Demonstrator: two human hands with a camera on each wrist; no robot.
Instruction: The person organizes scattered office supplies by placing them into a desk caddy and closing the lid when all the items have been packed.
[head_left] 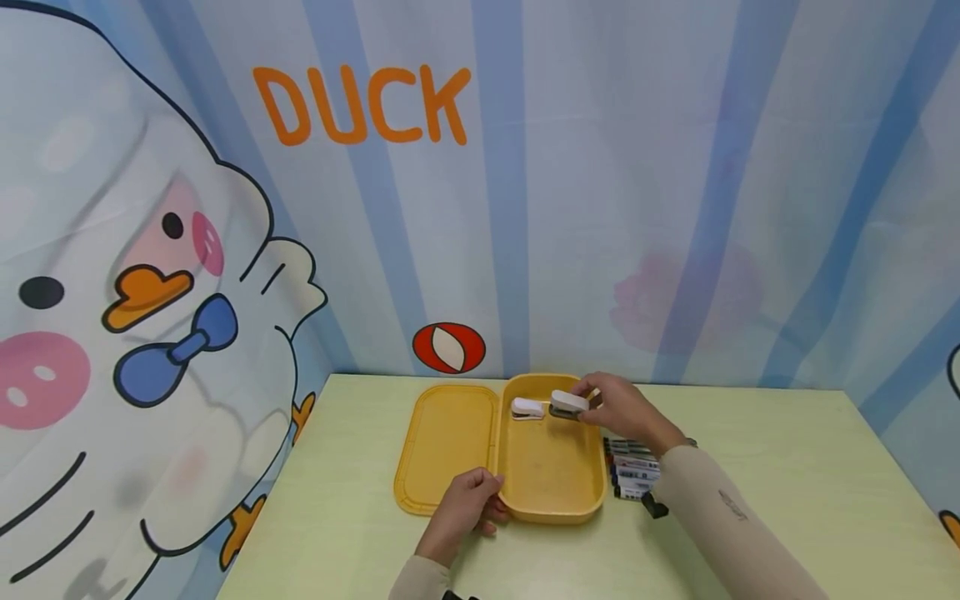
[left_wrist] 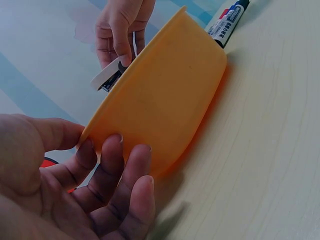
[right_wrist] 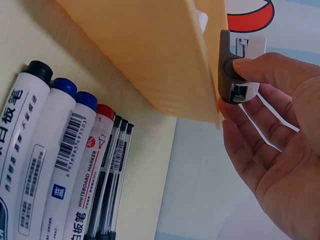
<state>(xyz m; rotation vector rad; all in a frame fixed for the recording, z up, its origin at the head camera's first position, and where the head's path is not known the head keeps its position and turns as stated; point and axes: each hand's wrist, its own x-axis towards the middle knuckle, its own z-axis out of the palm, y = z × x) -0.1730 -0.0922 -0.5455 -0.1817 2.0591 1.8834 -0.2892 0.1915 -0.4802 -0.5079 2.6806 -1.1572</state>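
A yellow plastic box [head_left: 551, 475] lies on the table, its lid [head_left: 450, 442] spread flat to the left. My left hand [head_left: 468, 504] pinches the box's near left rim between thumb and index finger, the other fingers along the outer wall in the left wrist view. My right hand [head_left: 618, 408] holds a white and dark grey stapler [right_wrist: 240, 67] by its end, over the far right part of the box. Inside the box, near the far left, sits another small white stapler [head_left: 527, 408], to the left of the held one.
Right of the box several whiteboard markers [right_wrist: 65, 130] with black, blue and red caps lie in a row, beside slim black pens [right_wrist: 112, 175]. A patterned curtain [head_left: 585, 208] with a duck hangs behind the table [head_left: 765, 475].
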